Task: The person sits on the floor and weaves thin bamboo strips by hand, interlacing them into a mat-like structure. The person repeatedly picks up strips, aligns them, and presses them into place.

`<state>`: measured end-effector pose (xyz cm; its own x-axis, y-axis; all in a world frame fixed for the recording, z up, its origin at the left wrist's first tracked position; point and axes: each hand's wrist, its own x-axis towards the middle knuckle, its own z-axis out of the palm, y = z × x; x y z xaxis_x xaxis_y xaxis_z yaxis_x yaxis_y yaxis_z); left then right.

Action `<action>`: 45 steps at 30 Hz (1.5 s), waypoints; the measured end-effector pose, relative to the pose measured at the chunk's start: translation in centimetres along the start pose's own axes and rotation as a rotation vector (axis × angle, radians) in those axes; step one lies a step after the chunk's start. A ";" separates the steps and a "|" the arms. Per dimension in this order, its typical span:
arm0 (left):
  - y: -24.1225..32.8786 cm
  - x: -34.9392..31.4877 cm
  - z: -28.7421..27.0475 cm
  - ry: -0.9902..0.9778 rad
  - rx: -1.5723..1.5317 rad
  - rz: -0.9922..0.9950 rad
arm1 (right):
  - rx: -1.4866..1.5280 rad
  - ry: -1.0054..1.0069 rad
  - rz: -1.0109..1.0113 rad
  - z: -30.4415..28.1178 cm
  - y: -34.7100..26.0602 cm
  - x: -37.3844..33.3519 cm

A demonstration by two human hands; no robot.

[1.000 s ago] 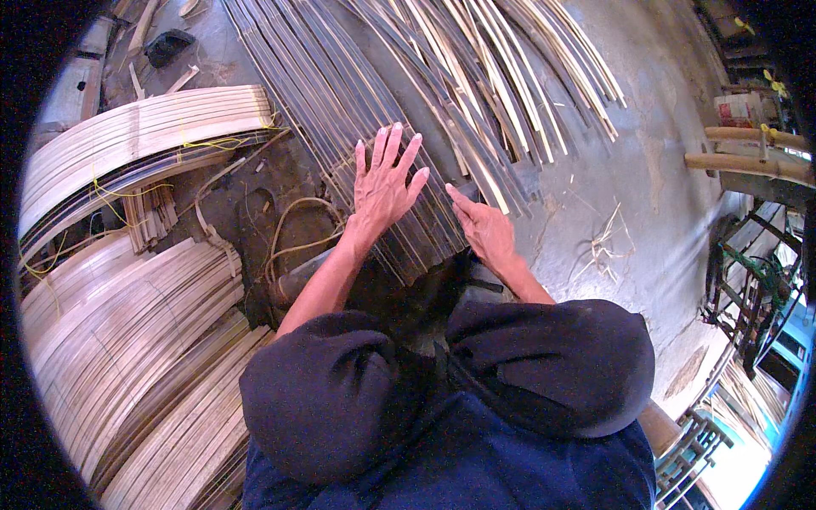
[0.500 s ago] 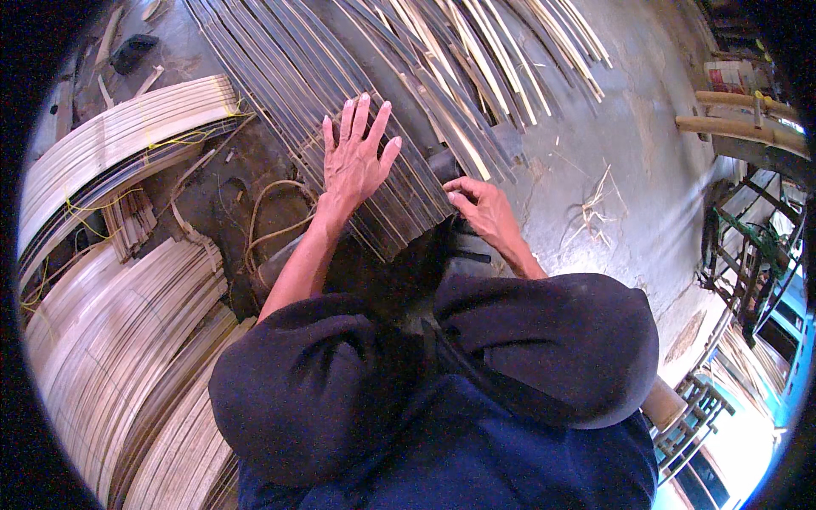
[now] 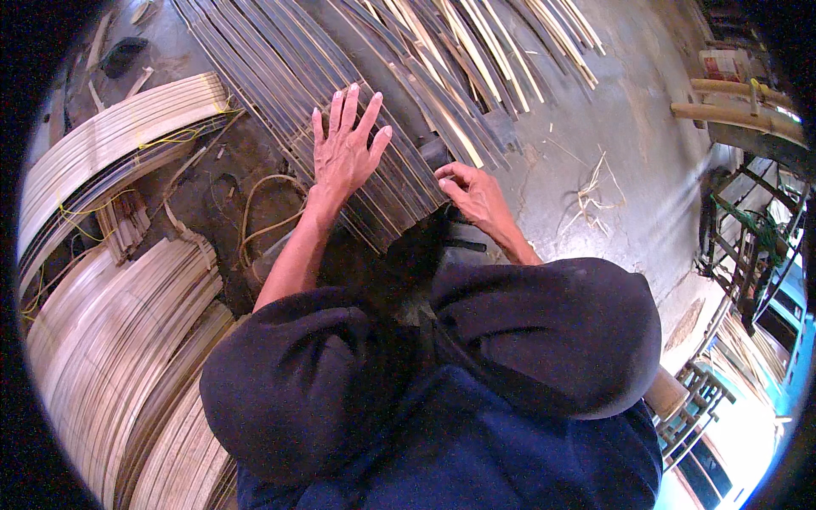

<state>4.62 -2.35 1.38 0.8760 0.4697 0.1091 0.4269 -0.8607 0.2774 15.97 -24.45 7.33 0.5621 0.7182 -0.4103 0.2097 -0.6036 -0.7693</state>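
Dark, narrow bamboo strips point(image 3: 263, 72) lie side by side in a flat panel that runs from the far left down toward my knees. My left hand point(image 3: 347, 153) rests flat on this panel, fingers spread, holding nothing. At the panel's right edge, close to its near end, my right hand point(image 3: 476, 197) has thumb and fingertips drawn together. Whatever lies between those fingertips is too small to make out. Loose dark and pale strips point(image 3: 455, 64) are spread just beyond, to the right of the panel.
Curved bundles of pale strips point(image 3: 119, 127) tied with yellow cord stand at left, with bigger stacks point(image 3: 119, 331) below. A cane loop point(image 3: 255, 204) lies beside the panel. Thin shavings point(image 3: 595, 195) litter the floor at right. Bamboo poles point(image 3: 739, 119) and a dark metal frame point(image 3: 748, 246) stand farther right.
The whole view has shifted slightly, so panel and hands sit a little higher and to the left. The left hand stays flat and the right hand stays pinched at the edge.
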 end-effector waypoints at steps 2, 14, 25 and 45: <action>0.1 0.2 0.0 -0.001 0.011 0.002 | -0.001 -0.003 0.019 0.3 0.2 0.1; -0.3 0.8 0.2 -0.066 0.012 0.038 | -0.617 0.198 -0.341 -2.4 0.4 0.3; 0.1 0.1 0.2 -0.048 -0.053 0.024 | -0.024 0.053 -0.004 -3.2 -6.7 1.4; 0.0 0.2 0.1 0.046 -0.056 0.038 | -0.113 0.283 -0.354 2.1 -0.7 1.8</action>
<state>4.85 -2.30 1.27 0.8797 0.4462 0.1642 0.3787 -0.8664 0.3254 15.16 -22.00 6.03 0.6329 0.7737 0.0295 0.5052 -0.3838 -0.7729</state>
